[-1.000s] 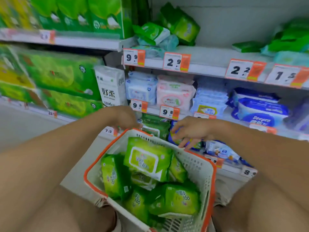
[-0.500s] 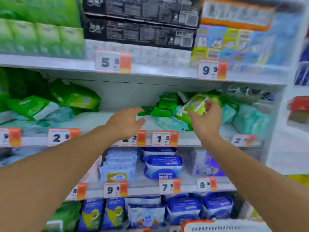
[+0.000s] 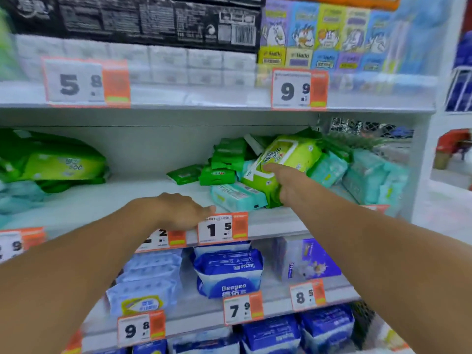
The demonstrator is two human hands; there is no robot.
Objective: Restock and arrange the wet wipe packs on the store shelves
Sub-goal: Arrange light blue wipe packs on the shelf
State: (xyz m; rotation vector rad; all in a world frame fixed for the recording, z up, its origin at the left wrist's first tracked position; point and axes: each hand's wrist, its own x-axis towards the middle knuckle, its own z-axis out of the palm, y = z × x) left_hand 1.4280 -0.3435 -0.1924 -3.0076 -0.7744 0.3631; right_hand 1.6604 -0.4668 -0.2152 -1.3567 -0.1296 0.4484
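My right hand (image 3: 288, 186) grips a lime-green wet wipe pack (image 3: 286, 159) and holds it tilted against the pile on the middle shelf (image 3: 127, 198). That pile holds small dark-green packs (image 3: 224, 159) and teal packs (image 3: 237, 196), with the lime pack leaning over a teal one. My left hand (image 3: 184, 213) rests palm down on the shelf's front edge, fingers straight, just above the price tags (image 3: 222, 228). More lime-green packs (image 3: 58, 162) lie at the shelf's far left.
Between the two green piles the shelf board shows bare white. Above sit white tissue packs (image 3: 178, 62) and colourful boxes (image 3: 324, 37). Below are blue and white wipe packs (image 3: 228, 272) and a purple pack (image 3: 309, 259). A white upright (image 3: 421, 162) ends the shelf at right.
The view rose from the basket of green packs to the shelves. My right hand brought a lime-green pack up and now sets it lower into the pile. My left hand came down onto the shelf edge.
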